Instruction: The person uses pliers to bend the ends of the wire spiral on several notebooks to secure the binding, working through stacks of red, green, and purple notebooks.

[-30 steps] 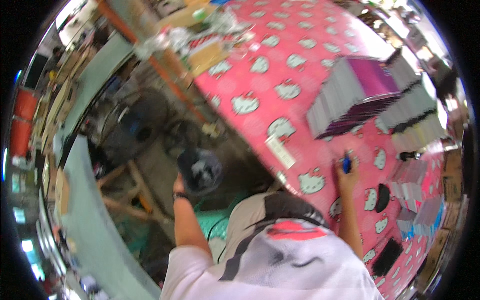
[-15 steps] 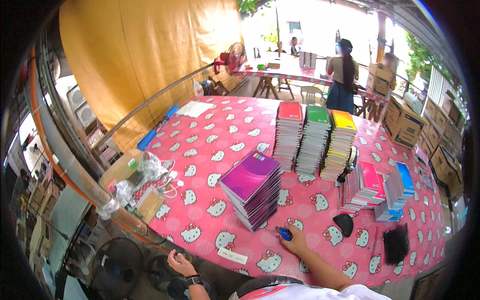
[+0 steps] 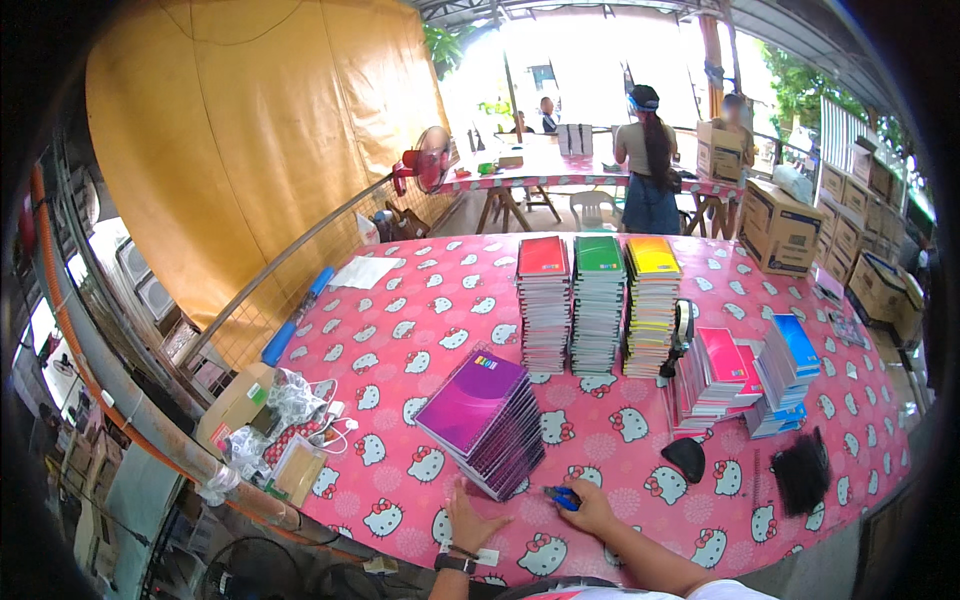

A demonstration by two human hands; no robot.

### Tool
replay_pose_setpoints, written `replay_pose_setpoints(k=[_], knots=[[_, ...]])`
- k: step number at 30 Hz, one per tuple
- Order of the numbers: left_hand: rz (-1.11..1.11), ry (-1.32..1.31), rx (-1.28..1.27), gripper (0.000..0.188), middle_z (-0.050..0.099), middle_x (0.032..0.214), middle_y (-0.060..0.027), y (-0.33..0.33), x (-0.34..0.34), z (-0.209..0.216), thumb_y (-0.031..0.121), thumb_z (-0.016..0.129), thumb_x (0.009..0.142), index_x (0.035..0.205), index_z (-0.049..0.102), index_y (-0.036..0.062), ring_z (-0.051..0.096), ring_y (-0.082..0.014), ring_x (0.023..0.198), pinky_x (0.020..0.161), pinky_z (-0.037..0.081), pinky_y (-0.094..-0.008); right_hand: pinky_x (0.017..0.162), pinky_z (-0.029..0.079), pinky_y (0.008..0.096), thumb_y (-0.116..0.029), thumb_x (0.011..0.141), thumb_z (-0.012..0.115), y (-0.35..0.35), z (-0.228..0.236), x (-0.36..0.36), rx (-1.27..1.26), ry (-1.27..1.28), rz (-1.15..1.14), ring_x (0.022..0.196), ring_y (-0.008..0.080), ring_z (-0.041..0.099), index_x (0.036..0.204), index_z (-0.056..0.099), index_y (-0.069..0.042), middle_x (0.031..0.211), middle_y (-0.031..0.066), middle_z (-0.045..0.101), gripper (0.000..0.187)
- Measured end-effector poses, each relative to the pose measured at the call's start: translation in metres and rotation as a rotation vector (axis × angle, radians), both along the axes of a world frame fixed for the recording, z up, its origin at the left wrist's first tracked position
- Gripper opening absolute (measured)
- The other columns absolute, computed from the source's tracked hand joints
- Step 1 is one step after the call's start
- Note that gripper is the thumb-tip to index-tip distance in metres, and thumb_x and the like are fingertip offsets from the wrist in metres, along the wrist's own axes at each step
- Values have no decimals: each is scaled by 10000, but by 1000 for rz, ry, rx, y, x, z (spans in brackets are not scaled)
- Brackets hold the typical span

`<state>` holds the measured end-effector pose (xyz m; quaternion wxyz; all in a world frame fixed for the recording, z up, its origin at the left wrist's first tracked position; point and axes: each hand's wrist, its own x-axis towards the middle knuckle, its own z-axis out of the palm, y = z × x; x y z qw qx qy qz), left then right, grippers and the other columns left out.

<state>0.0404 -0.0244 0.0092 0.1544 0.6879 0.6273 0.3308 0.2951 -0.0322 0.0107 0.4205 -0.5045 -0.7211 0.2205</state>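
Observation:
A tall stack of purple spiral notebooks (image 3: 474,396) leans slightly in front of me on the pink patterned tablecloth. At its near left side, my left hand (image 3: 472,522) has its fingers spread and holds nothing; whether the fingertips touch the stack I cannot tell. My right hand (image 3: 590,508) rests on the table, closed around blue-handled pliers (image 3: 563,496), whose tip points left toward the stack's base. Under my left wrist lies a white paper slip (image 3: 487,556), partly hidden.
Behind stand red (image 3: 543,300), green (image 3: 598,300) and yellow notebook stacks (image 3: 652,300). To the right are pink (image 3: 715,375) and blue notebooks (image 3: 790,370), a black rounded object (image 3: 684,459) and black coils (image 3: 800,474). A carton (image 3: 778,228) sits far right; people work beyond.
My left hand has come from beyond the table's near edge to the purple stack, fingers spread. My right hand still grips the pliers. The view has tilted up a little.

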Motion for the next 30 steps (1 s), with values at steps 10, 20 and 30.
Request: replay_pose_setpoints(k=[10, 20, 30], knots=[[93, -159, -8, 1211, 462, 1217, -232, 26, 19, 11, 267, 888, 375, 1336, 222, -53, 431, -400, 1111, 988, 312, -469, 697, 470, 384, -172, 618, 731, 0, 0, -2, -43, -51, 6, 758, 332, 583, 930, 609, -25, 811, 153, 592, 366], [49, -64, -31, 1182, 399, 1288, -238, 32, 13, 8, 395, 805, 448, 1371, 216, -49, 358, -410, 1184, 1042, 221, -492, 742, 458, 420, -166, 595, 719, -1, 1, -4, -56, -41, -19, 818, 350, 575, 942, 595, -44, 860, 157, 598, 389], [-9, -61, -6, 1164, 405, 1275, -216, 38, 8, 1, 381, 824, 444, 1368, 243, -22, 336, -410, 1198, 1037, 238, -507, 694, 455, 422, -152, 604, 712, -2, 10, -5, -61, -29, -17, 757, 346, 569, 896, 593, -37, 776, 152, 578, 336]])
